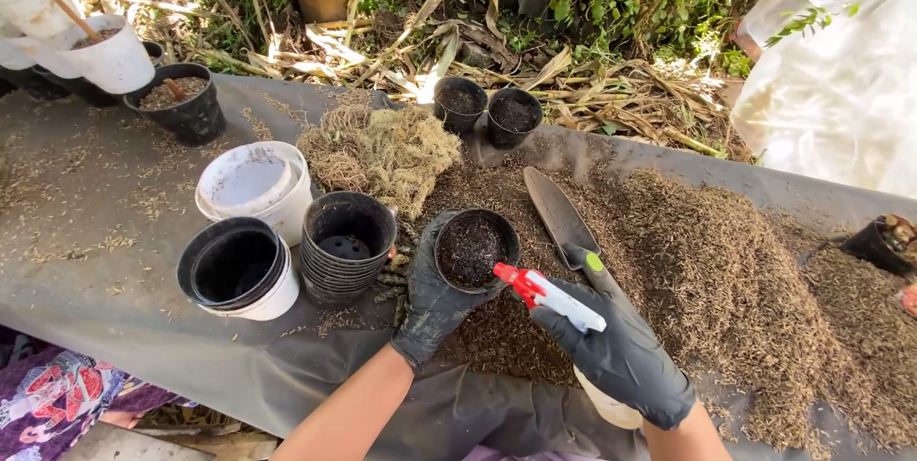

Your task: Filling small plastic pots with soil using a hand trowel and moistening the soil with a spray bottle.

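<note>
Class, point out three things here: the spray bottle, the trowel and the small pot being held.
spray bottle (564,306), head view, white head.
trowel (557,211), head view, blade.
small pot (472,249), head view, soil inside.

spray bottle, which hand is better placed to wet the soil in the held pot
Right. The right hand already grips the spray bottle, its red nozzle aimed at the soil-filled black pot. The left hand is occupied cupping that pot.
</note>
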